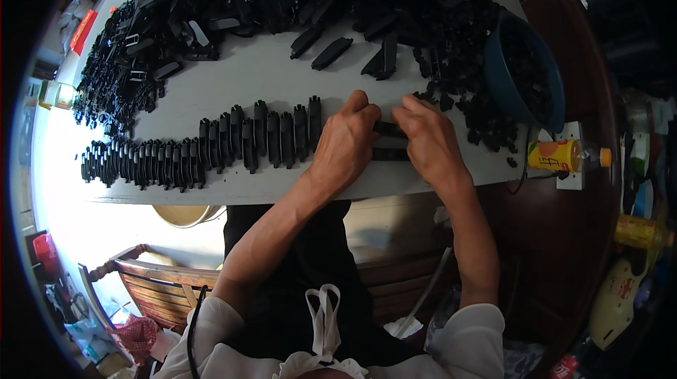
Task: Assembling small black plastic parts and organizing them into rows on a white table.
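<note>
Well — a slim black piece point(389, 129), partly hidden.

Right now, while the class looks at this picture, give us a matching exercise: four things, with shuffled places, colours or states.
1. Row of slim black plastic parts
2. Basin
3. Right hand
4. Bottle nearest the basin

A. Yellow label
B. Between left hand and basin
C. Standing side by side
D. Blue, holding dark pieces

Pairs: 1-C, 2-D, 3-B, 4-A
</note>
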